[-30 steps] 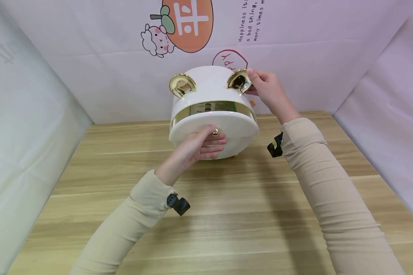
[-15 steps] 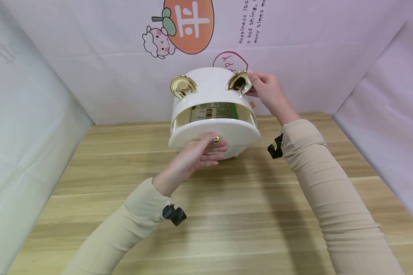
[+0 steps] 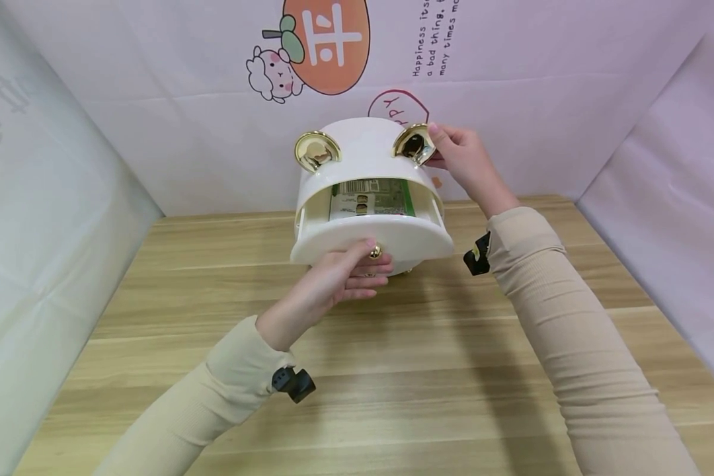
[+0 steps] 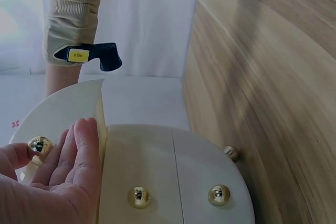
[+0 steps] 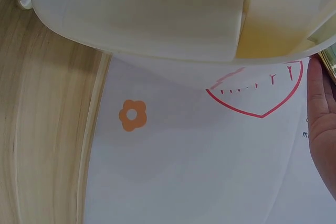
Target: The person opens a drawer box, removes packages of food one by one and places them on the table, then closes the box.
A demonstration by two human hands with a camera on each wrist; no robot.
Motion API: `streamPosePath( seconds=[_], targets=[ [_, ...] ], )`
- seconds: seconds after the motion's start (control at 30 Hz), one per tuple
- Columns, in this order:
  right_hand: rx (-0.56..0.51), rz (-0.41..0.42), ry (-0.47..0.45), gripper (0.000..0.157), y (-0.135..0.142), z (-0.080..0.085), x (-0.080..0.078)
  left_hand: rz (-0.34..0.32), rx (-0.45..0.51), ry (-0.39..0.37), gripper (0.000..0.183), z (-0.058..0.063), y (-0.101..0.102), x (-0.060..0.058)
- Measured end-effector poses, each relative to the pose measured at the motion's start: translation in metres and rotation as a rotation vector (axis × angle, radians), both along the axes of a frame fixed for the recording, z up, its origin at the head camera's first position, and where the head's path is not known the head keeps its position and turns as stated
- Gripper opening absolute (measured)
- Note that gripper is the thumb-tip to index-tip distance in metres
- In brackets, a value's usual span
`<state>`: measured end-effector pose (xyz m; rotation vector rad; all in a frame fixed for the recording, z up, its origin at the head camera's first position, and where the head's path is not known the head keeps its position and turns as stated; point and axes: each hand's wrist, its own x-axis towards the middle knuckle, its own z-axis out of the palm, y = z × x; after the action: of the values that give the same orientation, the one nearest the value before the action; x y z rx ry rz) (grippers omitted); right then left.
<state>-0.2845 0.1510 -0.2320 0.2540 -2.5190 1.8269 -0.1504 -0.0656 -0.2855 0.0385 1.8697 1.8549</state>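
Observation:
A white rounded storage box (image 3: pixel 363 142) with gold ears stands at the back of the table, its top drawer (image 3: pixel 419 238) pulled partway out. My left hand (image 3: pixel 327 281) pinches the gold knob (image 3: pixel 375 252) on that drawer's front between thumb and fingers. Inside the drawer lies a green and grey printed packet (image 3: pixel 375 196) with a barcode. My right hand (image 3: pixel 467 158) grips the right gold ear (image 3: pixel 412 142) at its outer edge. Two lower drawer fronts, each with a gold knob (image 4: pixel 139 196), sit flush below in the left wrist view.
A wooden table (image 3: pixel 381 377) extends in front of the box. Behind it rises a white printed cloth (image 3: pixel 512 99), close to the box's back. White cloth also hangs at the left (image 3: pixel 41 218) and right sides.
My left hand has drawn the top drawer forward, toward me, and the opening has widened, baring more of the packet. The right hand stays on the ear.

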Motion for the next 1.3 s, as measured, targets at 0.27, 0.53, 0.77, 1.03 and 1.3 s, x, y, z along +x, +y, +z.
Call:
streamPosePath(
  seconds=[0.27,0.53,0.77,1.03,1.3],
  targets=[
    [-0.03,0.002,0.002,0.053,-0.001,-0.001,-0.001,-0.012,-0.038,-0.008,0.048,0.003,-0.001,0.007],
    [-0.028,0.001,0.027,0.056,0.0,-0.002,0.0,-0.025,-0.076,0.027,0.049,0.002,-0.001,0.013],
    [-0.031,-0.004,-0.002,0.055,0.0,-0.001,-0.001,-0.023,-0.091,0.021,0.048,0.002,-0.001,0.018],
    [-0.018,-0.006,-0.003,0.055,-0.001,-0.001,0.0,-0.031,-0.081,0.05,0.048,0.001,-0.001,0.025],
    [-0.028,-0.013,-0.019,0.055,-0.001,0.0,0.0,-0.041,-0.076,0.051,0.046,0.0,-0.003,0.03]
  ],
)
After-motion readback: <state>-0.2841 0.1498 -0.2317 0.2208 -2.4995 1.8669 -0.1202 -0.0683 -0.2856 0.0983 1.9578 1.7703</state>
